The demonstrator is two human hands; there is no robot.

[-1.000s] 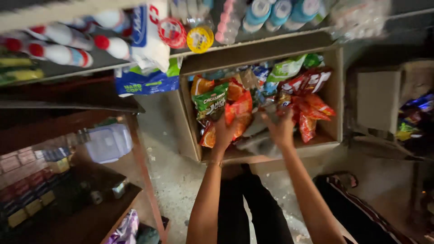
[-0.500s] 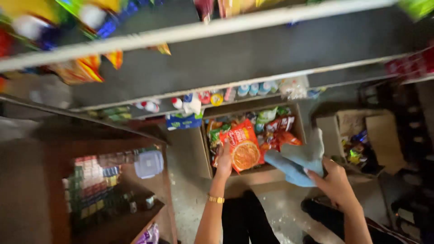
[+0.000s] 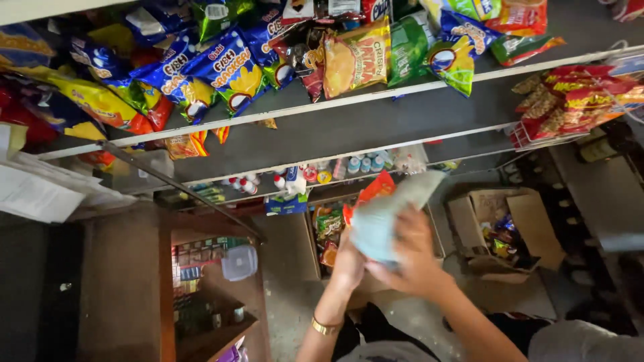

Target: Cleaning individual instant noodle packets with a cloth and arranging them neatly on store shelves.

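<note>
Fingers of the right hand (image 3: 414,258) curled around a pale blue packet (image 3: 386,218), raised before the shelves. The left hand (image 3: 349,265) closed on an orange snack bag (image 3: 372,191) behind it, above the open cardboard box (image 3: 315,258) of snacks.

pale blue plastic packet (image 3: 384,221) blurring with motion, hiding most of the orange snack bag (image 3: 376,190), left hand (image 3: 349,263) partly covered

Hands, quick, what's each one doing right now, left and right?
Left hand: closed on the orange snack packet.
Right hand: closed on the pale blue-grey packet.
</note>
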